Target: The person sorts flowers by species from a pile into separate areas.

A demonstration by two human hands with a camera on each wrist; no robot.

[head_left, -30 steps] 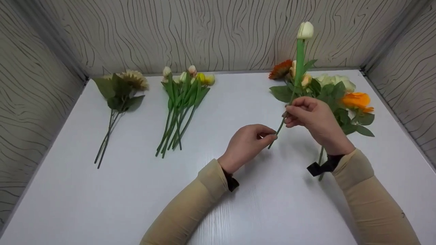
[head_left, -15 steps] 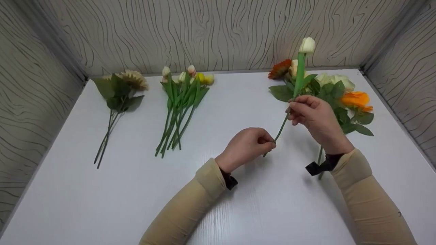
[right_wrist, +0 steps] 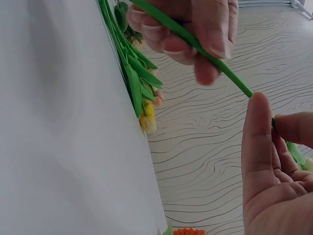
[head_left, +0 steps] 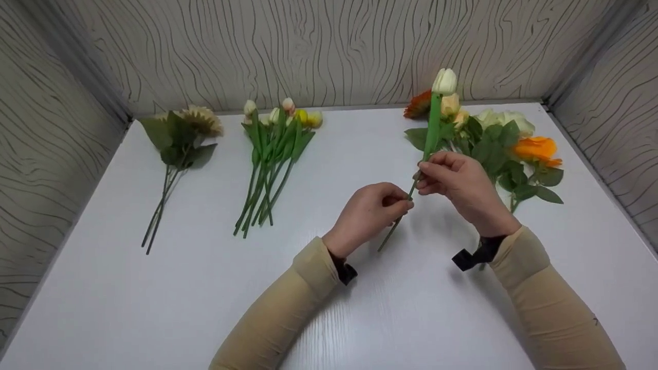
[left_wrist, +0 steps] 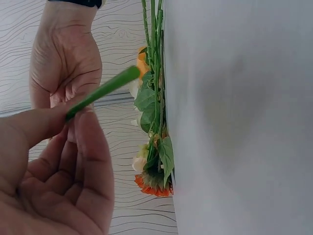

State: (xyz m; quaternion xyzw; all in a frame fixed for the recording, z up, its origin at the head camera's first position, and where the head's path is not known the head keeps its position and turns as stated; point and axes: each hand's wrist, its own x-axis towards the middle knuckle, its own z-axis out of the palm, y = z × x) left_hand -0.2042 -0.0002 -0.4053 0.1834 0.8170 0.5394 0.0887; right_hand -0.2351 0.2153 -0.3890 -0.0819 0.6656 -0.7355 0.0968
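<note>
A white tulip point(head_left: 444, 81) on a green stem is held tilted above the table, its bloom up and to the right. My right hand point(head_left: 460, 187) pinches the stem just under the long leaf. Lower down, my left hand point(head_left: 372, 213) pinches the same stem between thumb and fingers, and the cut end sticks out below it. In the left wrist view the stem end point(left_wrist: 110, 88) juts past the left thumb. Both hands grip the stem point(right_wrist: 227, 73) in the right wrist view, a short length of it bare between them.
A bunch of tulips point(head_left: 277, 144) lies left of centre on the white table point(head_left: 154, 308). Farther left lie leafy stems with a cream flower point(head_left: 203, 121). Behind the right hand are roses with leaves point(head_left: 496, 149), an orange bloom point(head_left: 537, 148) and a red-orange flower point(head_left: 417, 105).
The tulip has come down and its stem end has moved to the lower left. The left hand now pinches higher on the stem. The right hand has shifted left.
</note>
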